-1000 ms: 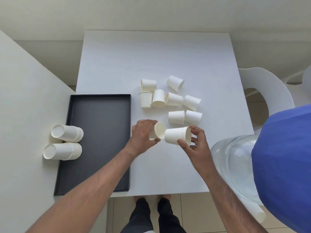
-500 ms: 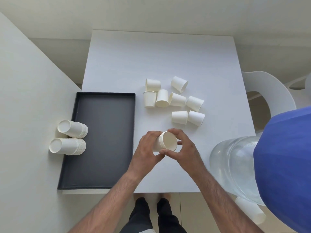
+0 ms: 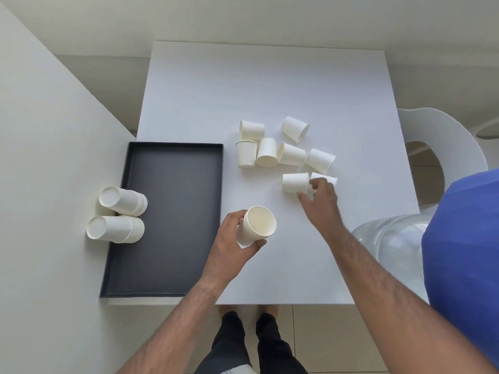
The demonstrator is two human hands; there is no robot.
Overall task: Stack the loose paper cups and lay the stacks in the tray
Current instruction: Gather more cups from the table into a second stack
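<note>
Plain indoor room, home or office, hard to tell which.
A square white table (image 3: pixel 264 85), white moulded plastic chair (image 3: pixel 442 141), clear plastic water jug (image 3: pixel 391 244), pale tiled floor (image 3: pixel 318 327).
</note>
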